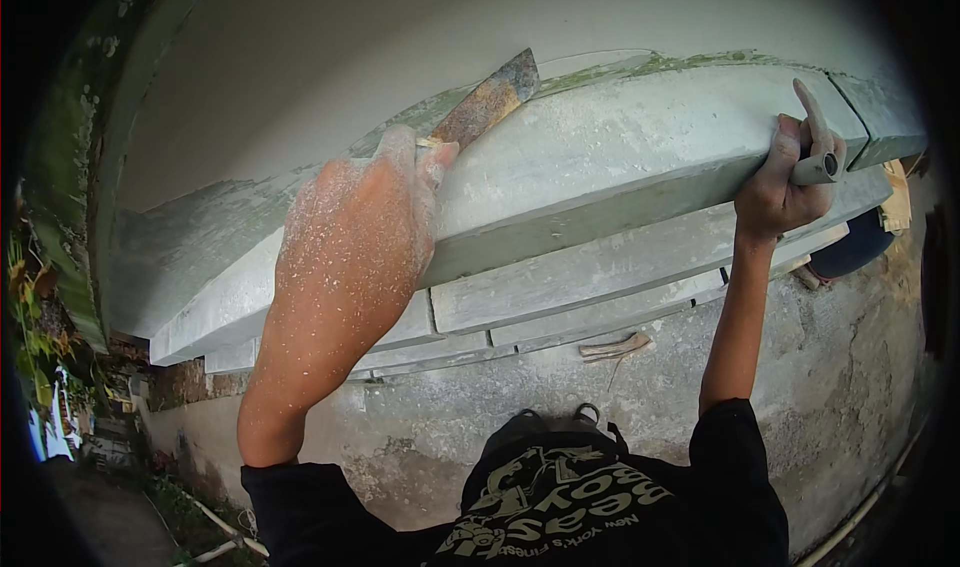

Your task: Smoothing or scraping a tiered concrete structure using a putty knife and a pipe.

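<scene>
My left hand (360, 207), dusted with pale flecks, grips a rusty flat scraper blade (491, 101). The blade's angled tip lies at the seam between the painted wall (450, 19) and a grey-green ledge (600, 131). Green paint or stain shows along that seam. At the ledge's right end, my right hand (784, 169) has its fingers curled around a short grey pipe (816, 169), with one finger raised. That hand is at the ledge's front edge. How the scraper's grip end looks is hidden by my left hand.
Stepped slabs (585, 289) with dark joints lie below the ledge. A piece of wood (615, 348) rests on the stained concrete floor (450, 417) near my feet. A dark round container (851, 248) stands at the right. Plants (41, 342) and pale pipes (217, 518) are at the left.
</scene>
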Action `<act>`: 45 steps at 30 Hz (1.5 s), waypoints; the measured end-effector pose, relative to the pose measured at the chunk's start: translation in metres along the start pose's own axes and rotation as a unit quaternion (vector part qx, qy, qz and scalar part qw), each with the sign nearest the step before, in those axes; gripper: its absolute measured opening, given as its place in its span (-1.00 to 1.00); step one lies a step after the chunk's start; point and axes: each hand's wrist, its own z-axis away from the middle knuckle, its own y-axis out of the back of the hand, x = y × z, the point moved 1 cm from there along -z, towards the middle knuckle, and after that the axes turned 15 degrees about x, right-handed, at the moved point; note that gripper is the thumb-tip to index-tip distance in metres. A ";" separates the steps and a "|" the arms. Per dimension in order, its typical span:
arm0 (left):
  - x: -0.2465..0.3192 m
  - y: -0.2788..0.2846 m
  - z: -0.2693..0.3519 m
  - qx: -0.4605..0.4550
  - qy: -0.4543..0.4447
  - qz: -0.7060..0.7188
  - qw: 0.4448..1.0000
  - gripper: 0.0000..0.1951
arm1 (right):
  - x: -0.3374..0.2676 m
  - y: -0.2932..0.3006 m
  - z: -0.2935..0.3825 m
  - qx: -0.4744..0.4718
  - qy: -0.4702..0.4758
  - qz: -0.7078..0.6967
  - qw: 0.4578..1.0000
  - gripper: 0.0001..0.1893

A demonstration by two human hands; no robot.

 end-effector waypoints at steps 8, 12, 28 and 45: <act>-0.008 0.012 0.012 0.036 0.005 -0.014 0.999 -0.64 | -0.007 -0.010 0.000 0.005 -0.001 0.002 1.000 -0.66; -0.019 0.008 0.014 0.046 0.006 0.040 0.998 -0.63 | -0.010 -0.008 -0.007 0.006 -0.006 -0.008 1.000 -0.67; 0.061 -0.145 0.196 -0.165 0.030 0.681 0.713 -0.69 | -0.188 0.191 0.094 -0.520 -0.458 0.094 0.715 -0.70; 0.099 -0.128 0.137 0.025 0.066 0.750 0.658 -0.55 | -0.187 0.134 0.018 -0.367 -0.298 -0.022 0.881 -0.59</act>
